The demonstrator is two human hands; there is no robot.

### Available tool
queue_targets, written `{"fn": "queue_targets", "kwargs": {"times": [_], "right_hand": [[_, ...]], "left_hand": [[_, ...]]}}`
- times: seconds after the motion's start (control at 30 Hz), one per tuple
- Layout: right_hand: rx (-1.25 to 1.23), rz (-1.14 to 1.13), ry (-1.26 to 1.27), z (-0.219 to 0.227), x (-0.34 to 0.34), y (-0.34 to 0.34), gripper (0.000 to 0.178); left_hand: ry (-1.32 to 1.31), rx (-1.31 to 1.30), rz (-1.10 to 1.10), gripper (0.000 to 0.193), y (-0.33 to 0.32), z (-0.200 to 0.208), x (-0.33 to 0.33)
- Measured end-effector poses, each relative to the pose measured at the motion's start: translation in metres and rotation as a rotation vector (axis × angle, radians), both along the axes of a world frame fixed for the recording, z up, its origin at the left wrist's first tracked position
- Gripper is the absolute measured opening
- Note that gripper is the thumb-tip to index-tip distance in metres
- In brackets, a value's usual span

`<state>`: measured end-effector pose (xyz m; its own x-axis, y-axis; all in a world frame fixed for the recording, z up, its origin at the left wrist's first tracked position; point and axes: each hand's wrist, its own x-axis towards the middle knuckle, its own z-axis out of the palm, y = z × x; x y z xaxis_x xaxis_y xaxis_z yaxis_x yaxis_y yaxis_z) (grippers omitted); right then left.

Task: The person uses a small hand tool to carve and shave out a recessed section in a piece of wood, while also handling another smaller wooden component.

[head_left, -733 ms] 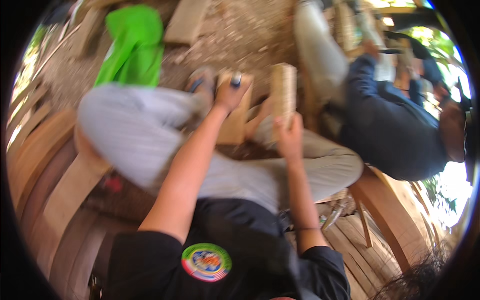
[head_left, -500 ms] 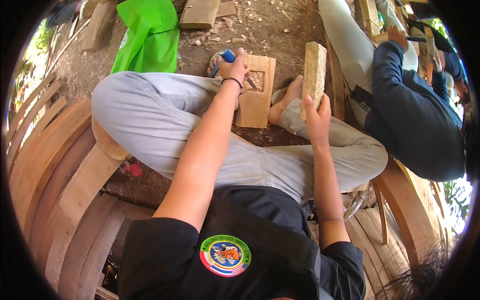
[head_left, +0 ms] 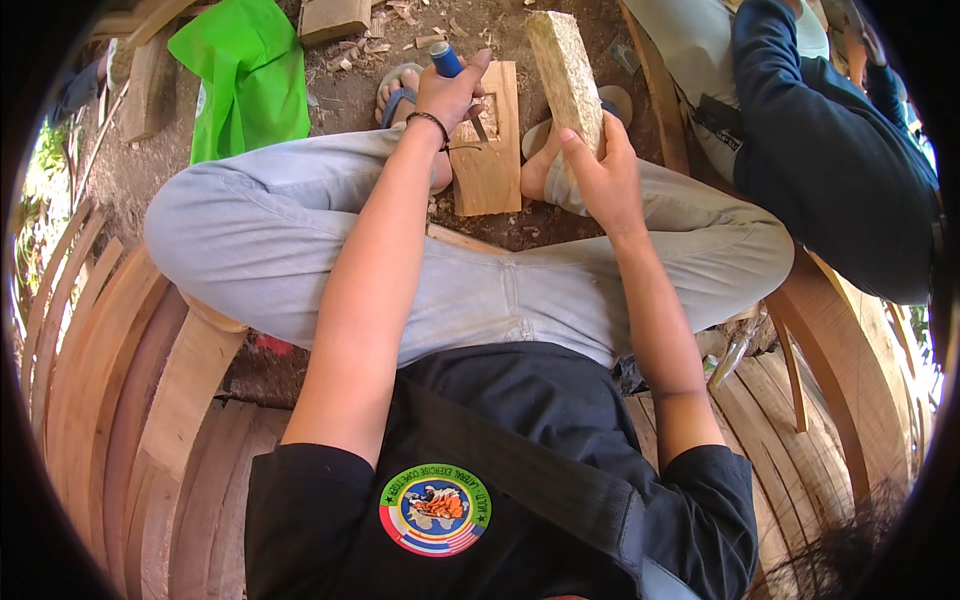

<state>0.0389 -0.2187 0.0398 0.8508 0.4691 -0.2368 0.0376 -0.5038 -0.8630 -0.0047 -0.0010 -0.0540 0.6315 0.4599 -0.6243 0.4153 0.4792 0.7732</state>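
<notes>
My left hand [head_left: 448, 95] is closed around a chisel [head_left: 446, 60] with a blue handle. Its blade slants down to the near part of a squarish carved recess [head_left: 491, 108] in a flat wooden board [head_left: 487, 185]. The board lies on the ground between my feet. A thick, rough wooden block [head_left: 562, 75] is in my right hand [head_left: 605, 180], gripped at its lower end. The block leans with its top toward the left, beside the board and apart from the chisel. My left fingers partly hide the recess.
A green bag [head_left: 245, 85] lies beyond my left knee. Wood offcuts [head_left: 333, 18] and shavings are scattered on the dirt ground [head_left: 480, 25]. Another person in a dark blue top [head_left: 830, 160] sits close on my right. Curved wooden slats [head_left: 110, 350] stand on my left.
The view has shifted, so the board and my hands appear higher up. The block in my right hand has tipped leftward. My left hand keeps the chisel at the recess.
</notes>
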Motion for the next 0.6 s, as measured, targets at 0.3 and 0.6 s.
{"fn": "queue_targets", "kwargs": {"times": [0.3,0.6], "right_hand": [[-0.005,0.040,0.026,-0.0012,-0.0015,-0.0050,0.045],[-0.001,0.063,0.001,-0.0020,-0.0011,-0.0050,0.046]], "left_hand": [[-0.033,0.026,-0.045,0.040,0.0030,-0.0044,-0.0023],[-0.122,0.039,-0.029,0.039,0.0015,-0.0019,-0.0013]]}}
